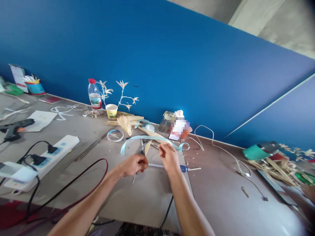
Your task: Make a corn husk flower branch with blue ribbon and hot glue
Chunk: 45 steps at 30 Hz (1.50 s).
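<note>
My left hand is closed in a pinch, and a narrow pale dried husk piece rises from its fingertips. Below those fingers a thin pale stem end sticks out. My right hand is raised to the right with fingers pressed together; what they hold, if anything, is hidden. Behind both hands a light blue ribbon arches over the table, curling at its right end. Pliers or scissors lie partly hidden behind my left hand. Beside my right wrist lies a blue-handled tool.
Behind my hands are dried husks, a tape roll, a paper cup with flower stems, a bottle and a glass jar. Leftward lie a power strip, cables and a glue gun. A teal cup lies right.
</note>
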### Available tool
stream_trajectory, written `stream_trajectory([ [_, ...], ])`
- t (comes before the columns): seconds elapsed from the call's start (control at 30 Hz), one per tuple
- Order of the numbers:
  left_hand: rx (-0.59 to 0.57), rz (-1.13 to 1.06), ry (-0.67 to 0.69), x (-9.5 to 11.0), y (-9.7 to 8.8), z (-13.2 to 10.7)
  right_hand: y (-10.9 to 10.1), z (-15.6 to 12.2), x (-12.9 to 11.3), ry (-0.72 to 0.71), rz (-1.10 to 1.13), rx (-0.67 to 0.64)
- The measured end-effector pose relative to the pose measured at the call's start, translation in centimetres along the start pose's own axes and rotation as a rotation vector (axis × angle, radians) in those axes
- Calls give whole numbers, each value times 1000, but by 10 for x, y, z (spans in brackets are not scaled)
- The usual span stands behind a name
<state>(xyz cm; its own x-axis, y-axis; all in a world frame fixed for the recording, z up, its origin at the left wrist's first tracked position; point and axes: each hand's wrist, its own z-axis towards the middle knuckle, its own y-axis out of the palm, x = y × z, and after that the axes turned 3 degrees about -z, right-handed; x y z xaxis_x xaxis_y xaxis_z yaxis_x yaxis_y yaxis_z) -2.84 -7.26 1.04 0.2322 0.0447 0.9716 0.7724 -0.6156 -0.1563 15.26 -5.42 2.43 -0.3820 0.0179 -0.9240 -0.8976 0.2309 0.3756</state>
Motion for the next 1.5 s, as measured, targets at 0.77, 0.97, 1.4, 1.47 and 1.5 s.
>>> stream_trajectory([
  [0.77,745,-133,201,-28,-52,39,32,-25,28,-481,-1578,-503],
  [0.97,767,-3,187,-31,-54,39,33,-24,36,-504,-1702,-678],
  [1.4,849,197,207,-29,-54,36,0,0,31,-361,-1489,-206],
  [1.47,844,192,208,-29,-54,36,-7,7,32,-337,-1508,-151],
  [1.5,841,183,210,-29,-53,36,-8,9,34,-343,-1514,-166],
])
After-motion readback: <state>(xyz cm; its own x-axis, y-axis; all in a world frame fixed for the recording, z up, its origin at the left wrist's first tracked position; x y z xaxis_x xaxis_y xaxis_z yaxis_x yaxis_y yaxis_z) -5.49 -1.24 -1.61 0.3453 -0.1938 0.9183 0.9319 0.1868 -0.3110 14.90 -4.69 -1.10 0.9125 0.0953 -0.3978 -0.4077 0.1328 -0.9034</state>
